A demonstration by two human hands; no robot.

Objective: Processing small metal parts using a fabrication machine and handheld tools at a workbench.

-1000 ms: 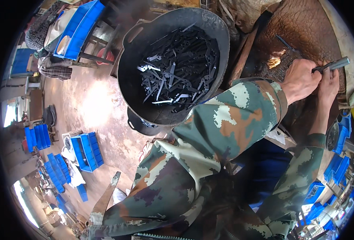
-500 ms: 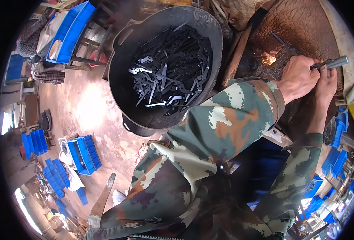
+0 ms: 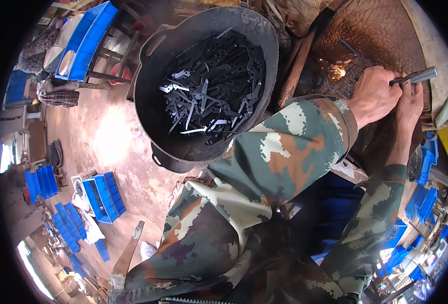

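My left hand (image 3: 373,96) is closed, its fingers by the dark jaw-like end of a metal tool with a silver-grey tubular handle (image 3: 424,75). Close against it on the right, my right hand (image 3: 410,105) is curled around the same tool from below. The handle points away to the right; whatever lies under the left fist is hidden. Bright orange sparks (image 3: 338,71) glow just left of my left hand, over a wet-looking brown surface (image 3: 373,35). Above them lies a thin dark strip (image 3: 349,47).
A deep black metal pot (image 3: 145,109) to the left holds many dark, flat metal pieces (image 3: 214,86), some shiny. Between pot and sparks stands a wooden bar (image 3: 295,71). Blue plastic bins (image 3: 104,196) sit on the floor at left, and more blue bins (image 3: 420,202) at right.
The sparks now spread wider to the left. Both hands and the tool keep the same grip, and the whole view has shifted slightly.
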